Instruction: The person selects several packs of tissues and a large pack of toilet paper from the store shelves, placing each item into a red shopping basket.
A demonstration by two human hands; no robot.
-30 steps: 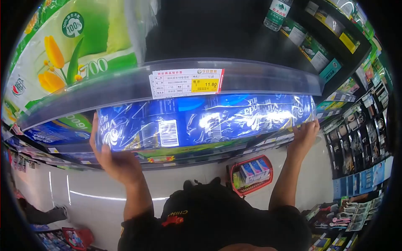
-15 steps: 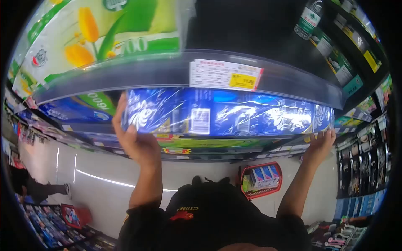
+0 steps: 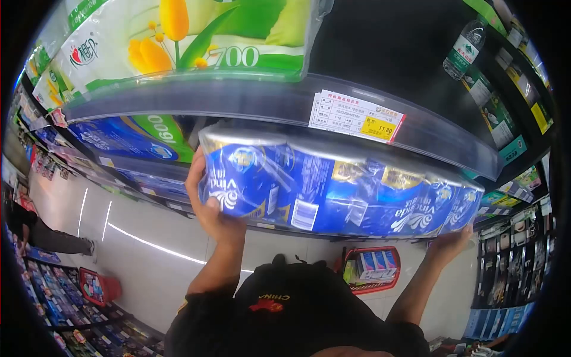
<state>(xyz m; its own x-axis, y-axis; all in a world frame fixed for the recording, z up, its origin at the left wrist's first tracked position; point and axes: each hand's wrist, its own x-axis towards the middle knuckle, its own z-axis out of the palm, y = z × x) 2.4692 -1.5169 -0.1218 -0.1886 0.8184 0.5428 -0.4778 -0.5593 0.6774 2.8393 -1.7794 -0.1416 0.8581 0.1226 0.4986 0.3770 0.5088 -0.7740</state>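
Observation:
A long blue plastic-wrapped pack of toilet rolls spans the space between my hands, jutting out from under the upper shelf's edge. My left hand grips its left end, thumb on the front face and fingers round the side. At the lower right corner, my right hand holds the other end, its fingers partly hidden by the pack. White roll tops show through the wrap along the upper side. Left of the pack lies another blue and green pack on the shelf.
Above, a shelf edge with a price label carries a green tissue pack and a water bottle. A red shopping basket with boxes stands on the floor. Another red basket and a person are at left.
The toilet roll pack has come out from beneath the shelf edge and lower, so its top side now shows. Both hands moved with it. The view has shifted slightly.

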